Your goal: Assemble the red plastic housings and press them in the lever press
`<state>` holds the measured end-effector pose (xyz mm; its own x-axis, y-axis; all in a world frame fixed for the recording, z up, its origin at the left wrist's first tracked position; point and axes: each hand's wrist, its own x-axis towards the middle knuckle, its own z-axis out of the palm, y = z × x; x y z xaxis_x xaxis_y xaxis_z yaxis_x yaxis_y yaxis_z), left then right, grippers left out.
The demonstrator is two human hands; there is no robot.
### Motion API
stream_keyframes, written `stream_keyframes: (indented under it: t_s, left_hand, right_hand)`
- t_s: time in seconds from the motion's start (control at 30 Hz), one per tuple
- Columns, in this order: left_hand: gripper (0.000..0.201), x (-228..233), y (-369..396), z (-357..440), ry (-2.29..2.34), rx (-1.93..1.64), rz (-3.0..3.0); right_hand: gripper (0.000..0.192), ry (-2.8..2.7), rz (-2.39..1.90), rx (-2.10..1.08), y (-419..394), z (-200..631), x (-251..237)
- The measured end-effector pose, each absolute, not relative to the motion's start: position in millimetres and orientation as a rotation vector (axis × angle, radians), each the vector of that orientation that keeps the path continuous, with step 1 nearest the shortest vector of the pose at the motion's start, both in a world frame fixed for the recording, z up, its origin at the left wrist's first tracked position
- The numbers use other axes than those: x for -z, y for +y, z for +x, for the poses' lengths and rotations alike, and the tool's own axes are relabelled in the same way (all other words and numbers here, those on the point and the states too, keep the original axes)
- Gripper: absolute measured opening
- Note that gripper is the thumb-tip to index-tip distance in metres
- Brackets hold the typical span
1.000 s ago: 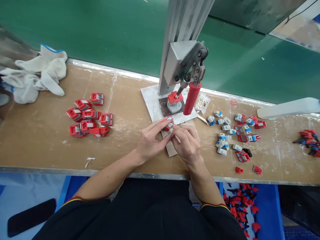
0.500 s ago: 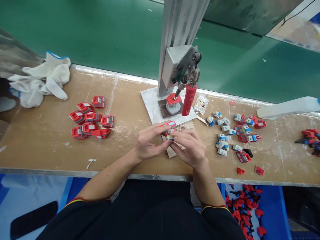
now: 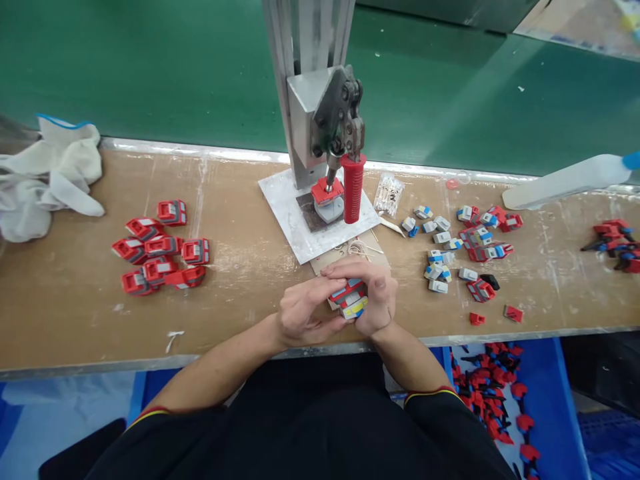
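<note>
left hand (image 3: 309, 311): my fingers pinch the red piece (image 3: 349, 297)
right hand (image 3: 379, 293): now cupped over it, fingers together
my grip: fuller now, seemingly for squeezing

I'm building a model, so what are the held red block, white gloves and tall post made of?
Red block: probably hard plastic, satin, with crisp edges. White gloves: likely cotton fabric, matte, softly creased. Tall post: seemingly aluminium, dull silver, grooved lengthwise.

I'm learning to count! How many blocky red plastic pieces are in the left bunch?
8 blocky red plastic pieces: one farthest back, one just nearer, three across the middle, three along the near side. Some could be hidden underneath.
</note>
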<state>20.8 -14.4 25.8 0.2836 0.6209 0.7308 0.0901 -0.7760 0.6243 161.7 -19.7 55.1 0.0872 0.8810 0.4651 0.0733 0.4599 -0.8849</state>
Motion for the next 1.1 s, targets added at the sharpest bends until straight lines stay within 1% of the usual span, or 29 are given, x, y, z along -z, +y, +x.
stream_keyframes:
  t_s: [0.13,0.3,0.4,0.5,0.57,0.63,0.7,0.77,0.87,0.97,1.1]
  left_hand:
    - [0.057,-23.1,-17.2,23.6,0.664,-1.526,2.074]
    - [0.056,-18.8,-14.2,25.4,0.674,-1.545,2.132]
    - [0.061,-21.0,-3.4,11.8,0.631,-1.497,2.141]
    - [0.067,-35.4,19.7,-17.5,0.671,-1.424,2.115]
    - [0.075,-51.5,40.7,-37.1,0.798,-1.267,2.085]
    - [0.078,-67.7,63.2,-47.9,0.946,-1.042,2.114]
    - [0.072,-79.5,84.2,-46.9,0.985,-0.816,2.184]
    - [0.065,-85.2,101.1,-37.6,0.976,-0.664,2.237]
    - [0.058,-85.6,116.5,-23.0,1.0,-0.565,2.244]
    - [0.057,-83.9,122.3,-19.2,1.013,-0.542,2.24]
    - [0.064,-83.4,124.3,-22.6,0.96,-0.508,2.234]
  right_hand:
    - [0.062,-1.322,-1.026,-0.788,-19.2,162.8,-50.2]
    - [0.056,-1.29,-0.987,-0.775,-14.6,159.7,-44.4]
    - [0.057,-1.434,-0.995,-0.775,-12.7,166.3,-54.2]
    - [0.061,-1.514,-0.983,-0.639,-7.0,187.9,-68.7]
    - [0.058,-1.464,-1.005,-0.527,3.2,205.5,-74.6]
    - [0.048,-1.461,-1.054,-0.512,18.5,217.9,-75.4]
    - [0.042,-1.557,-1.084,-0.599,34.7,222.3,-72.6]
    - [0.044,-1.712,-1.063,-0.735,45.2,221.8,-69.4]
    - [0.047,-1.87,-0.985,-0.901,42.3,225.3,-73.0]
    - [0.05,-1.787,-0.896,-0.906,28.9,236.2,-98.7]
    - [0.063,-1.632,-0.854,-0.77,42.6,230.8,-169.3]
